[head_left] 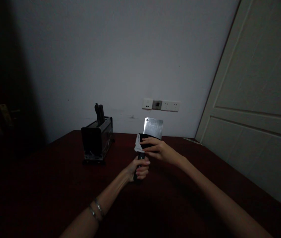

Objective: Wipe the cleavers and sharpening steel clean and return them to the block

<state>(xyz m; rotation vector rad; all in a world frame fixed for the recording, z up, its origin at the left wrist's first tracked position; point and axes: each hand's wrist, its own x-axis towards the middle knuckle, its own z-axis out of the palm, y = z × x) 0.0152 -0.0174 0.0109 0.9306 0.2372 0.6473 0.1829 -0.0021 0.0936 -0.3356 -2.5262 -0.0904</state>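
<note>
My left hand (139, 168) is wrapped round the black handle of a cleaver (153, 127), holding it upright above the table. The broad silvery blade points up and has a hole near its top left corner. Across the lower blade lies a dark cloth (145, 136), with a whitish part (138, 144) hanging at its left side. My right hand (160, 150) presses that cloth against the blade with its fingers. The cloth and the hand hide the blade's lower part.
A black knife block (92, 142) stands to the left on the dark red table (63, 172), with dark-handled tools (99, 113) sticking out of its top. Behind are a pale wall and a row of sockets (170, 105). A light panelled door (251, 99) borders the right.
</note>
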